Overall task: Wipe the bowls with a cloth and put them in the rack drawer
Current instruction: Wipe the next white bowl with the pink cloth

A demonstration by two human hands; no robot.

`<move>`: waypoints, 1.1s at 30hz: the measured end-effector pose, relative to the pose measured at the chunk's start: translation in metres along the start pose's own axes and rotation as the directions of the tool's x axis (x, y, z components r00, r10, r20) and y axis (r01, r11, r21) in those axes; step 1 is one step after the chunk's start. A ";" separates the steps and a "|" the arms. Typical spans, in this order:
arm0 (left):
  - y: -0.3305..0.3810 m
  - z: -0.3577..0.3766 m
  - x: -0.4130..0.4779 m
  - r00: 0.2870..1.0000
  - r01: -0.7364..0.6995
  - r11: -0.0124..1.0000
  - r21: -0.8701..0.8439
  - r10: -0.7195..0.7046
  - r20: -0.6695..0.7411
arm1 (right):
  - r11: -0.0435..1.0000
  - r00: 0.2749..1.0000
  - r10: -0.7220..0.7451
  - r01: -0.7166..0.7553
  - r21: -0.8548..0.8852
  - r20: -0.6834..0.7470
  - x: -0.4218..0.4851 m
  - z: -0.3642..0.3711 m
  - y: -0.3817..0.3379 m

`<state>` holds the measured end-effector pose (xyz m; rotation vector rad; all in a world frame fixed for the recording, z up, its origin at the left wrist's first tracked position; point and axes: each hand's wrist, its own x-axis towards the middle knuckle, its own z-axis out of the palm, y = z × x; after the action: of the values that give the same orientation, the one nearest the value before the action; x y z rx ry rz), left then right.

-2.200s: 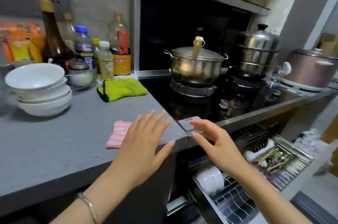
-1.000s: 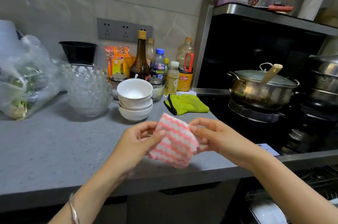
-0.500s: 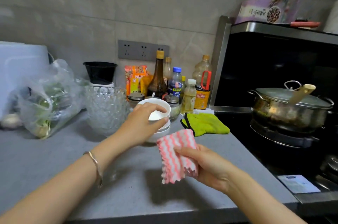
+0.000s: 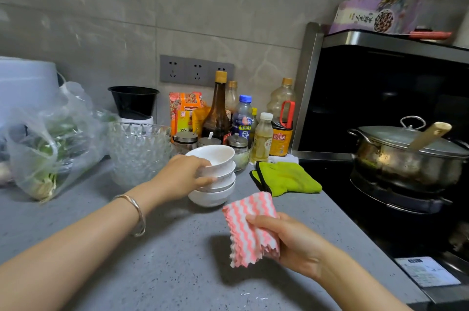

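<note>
Left hand (image 4: 181, 176): reached across the surface (image 4: 165, 260) to the bowl stack (image 4: 215, 195); bracelet (image 4: 135, 211) on the wrist.
Left fingers (image 4: 208, 180): curled against the side of the stack, thumb hooked over the near rim of the top bowl (image 4: 218, 157), gripping it.
Top bowl: white, tilted slightly, resting in the bowls below.
Bowl stack: standing on the surface, just right of a cut-glass bowl (image 4: 139, 151) and in front of the bottles and jars (image 4: 218, 112) by the wall.
Right hand (image 4: 297, 242): held above the near part of the surface, well apart from the stack.
Right fingers (image 4: 261, 220): closed around the cloth (image 4: 247, 211), thumb across its front.
Cloth: pink and white zigzag stripes, folded, lower edge hanging free.
Green mitt (image 4: 286, 178): flat on the surface between the stack and the hob.
Lidded steel pot (image 4: 406, 156): on the burner at right.
Plastic bag of greens (image 4: 48, 138): at far left.
</note>
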<state>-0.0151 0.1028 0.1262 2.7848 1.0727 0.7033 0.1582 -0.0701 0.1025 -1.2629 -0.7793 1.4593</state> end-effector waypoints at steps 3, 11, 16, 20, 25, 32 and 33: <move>-0.002 -0.003 0.003 1.000 0.025 0.989 -0.147 -0.022 0.022 | 1.000 1.000 0.004 -0.004 0.008 -0.011 0.000 -0.004 0.002; 0.006 -0.019 0.003 1.000 0.002 0.913 -0.407 0.000 0.004 | 0.999 1.000 -0.002 0.002 0.036 -0.028 -0.005 -0.012 0.002; 0.038 -0.046 -0.011 0.989 -0.104 0.840 -0.532 0.033 -0.142 | 0.992 0.994 -0.084 0.089 0.088 -0.065 -0.014 -0.020 -0.006; 0.065 -0.048 -0.036 0.980 -0.148 0.738 -0.658 0.021 -0.197 | 0.939 0.950 -0.296 0.309 0.152 -0.103 -0.023 -0.025 -0.025; 0.105 -0.013 -0.060 0.993 -0.014 0.513 -0.858 -0.094 -0.072 | 0.784 0.775 -0.600 0.519 -0.340 -0.201 -0.036 -0.009 -0.033; 0.142 0.005 -0.076 0.950 0.034 0.316 -0.948 -0.306 -0.067 | 0.357 0.585 -0.808 0.582 -0.731 0.072 -0.066 0.001 0.000; 0.146 0.005 -0.080 0.932 0.060 0.317 -0.947 -0.356 -0.061 | 0.329 0.581 -0.810 0.567 -0.755 0.084 -0.069 -0.004 0.000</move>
<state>0.0253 -0.0583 0.1238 1.5034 0.6493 1.1834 0.1577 -0.1362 0.1231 -1.3722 -1.5376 0.1423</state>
